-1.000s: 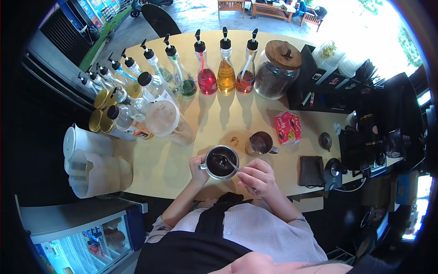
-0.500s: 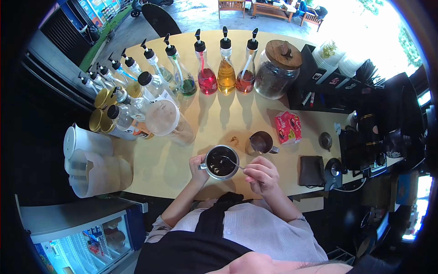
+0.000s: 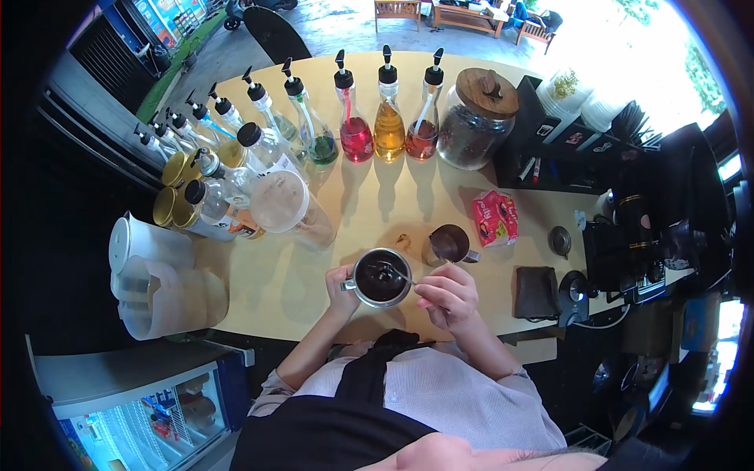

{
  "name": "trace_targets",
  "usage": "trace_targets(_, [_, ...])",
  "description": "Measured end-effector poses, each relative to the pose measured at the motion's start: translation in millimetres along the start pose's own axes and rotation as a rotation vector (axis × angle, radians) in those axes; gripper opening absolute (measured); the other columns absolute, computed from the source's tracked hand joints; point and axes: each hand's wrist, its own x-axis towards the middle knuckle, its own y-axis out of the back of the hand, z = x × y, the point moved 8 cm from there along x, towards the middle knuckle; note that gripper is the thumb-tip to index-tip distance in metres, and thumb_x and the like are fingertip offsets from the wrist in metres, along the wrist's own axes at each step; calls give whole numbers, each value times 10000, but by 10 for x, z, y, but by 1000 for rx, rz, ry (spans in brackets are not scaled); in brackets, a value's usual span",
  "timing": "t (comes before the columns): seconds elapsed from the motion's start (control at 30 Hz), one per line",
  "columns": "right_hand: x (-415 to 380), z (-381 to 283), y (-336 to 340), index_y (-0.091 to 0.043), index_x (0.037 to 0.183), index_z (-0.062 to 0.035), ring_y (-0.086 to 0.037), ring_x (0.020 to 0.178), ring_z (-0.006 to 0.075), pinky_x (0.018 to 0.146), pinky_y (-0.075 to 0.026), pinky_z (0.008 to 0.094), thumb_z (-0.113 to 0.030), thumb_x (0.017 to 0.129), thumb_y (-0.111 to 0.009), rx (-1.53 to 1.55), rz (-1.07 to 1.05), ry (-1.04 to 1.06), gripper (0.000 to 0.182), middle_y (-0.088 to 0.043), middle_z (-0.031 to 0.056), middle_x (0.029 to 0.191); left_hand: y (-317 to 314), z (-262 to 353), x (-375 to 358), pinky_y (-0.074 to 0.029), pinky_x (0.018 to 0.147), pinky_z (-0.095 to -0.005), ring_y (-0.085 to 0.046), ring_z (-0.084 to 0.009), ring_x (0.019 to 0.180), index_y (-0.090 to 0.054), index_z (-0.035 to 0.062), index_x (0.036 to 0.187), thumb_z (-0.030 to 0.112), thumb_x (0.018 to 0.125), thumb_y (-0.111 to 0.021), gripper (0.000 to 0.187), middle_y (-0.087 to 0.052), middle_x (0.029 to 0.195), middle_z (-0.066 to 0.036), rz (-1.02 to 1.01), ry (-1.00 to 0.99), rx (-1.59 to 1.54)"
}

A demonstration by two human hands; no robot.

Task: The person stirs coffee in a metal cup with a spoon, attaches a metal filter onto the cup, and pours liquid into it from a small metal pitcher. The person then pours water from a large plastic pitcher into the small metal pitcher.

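A metal cup [image 3: 362,297] with dark brown liquid in it stands near the front edge of the table. My left hand [image 3: 339,287] is closed around its handle side. Between the fingers of my right hand [image 3: 448,295] is the handle of a thin metal spoon [image 3: 404,276]. The spoon's far end dips into the dark liquid, so its bowl is hidden. Just behind my right hand is a second metal cup [image 3: 450,244], its handle pointing right. A brown spill [image 3: 403,242] marks the tabletop beside that cup.
Pump bottles [image 3: 389,125] line the back of the table. A lidded glass jar [image 3: 476,129] and a black organizer [image 3: 534,141] stand at back right. Right of the cups lie a pink packet [image 3: 495,218] and a dark folded cloth [image 3: 536,293]. A tall plastic container [image 3: 290,212] and pitchers [image 3: 169,294] are left.
My right hand has shifted slightly left, and the spoon has moved within the liquid. The pale streaks on the surface have changed shape. My left hand and the cup stay in place.
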Motion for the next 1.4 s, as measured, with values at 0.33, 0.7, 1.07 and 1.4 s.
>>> trace_targets(0.33, [-23,15,8,-594,797,-26,-531,537,212,485,-423,284,-252,841,-608,-23,16,-16,230,-598,75,648,30,-189,-37,-379,482,-290,-504,-137,489,-610,-40,665,354,881,-272,562,-560,537,-67,-75,69,134])
trace_targets(0.7, [-39,52,11,-606,816,-29,-536,542,211,495,-434,285,-249,842,-605,29,9,-65,221,-607,73,666,13,-194,-44,-363,472,-302,-484,-143,476,-575,-40,632,345,882,-277,547,-536,518,-74,-80,109,69])
trace_targets(1.07, [-42,62,32,-605,810,-29,-538,536,206,496,-434,285,-221,828,-619,58,0,-73,193,-611,78,666,5,-98,-17,-364,476,-287,-489,-138,483,-588,-35,638,359,884,-282,556,-541,524,-70,-64,67,90])
trace_targets(1.4, [-38,69,36,-602,805,-32,-531,527,200,482,-427,282,-220,825,-624,59,12,-81,190,-604,73,659,3,-45,-8,-357,470,-290,-478,-134,476,-585,-29,629,385,881,-274,576,-534,518,-62,-55,53,123])
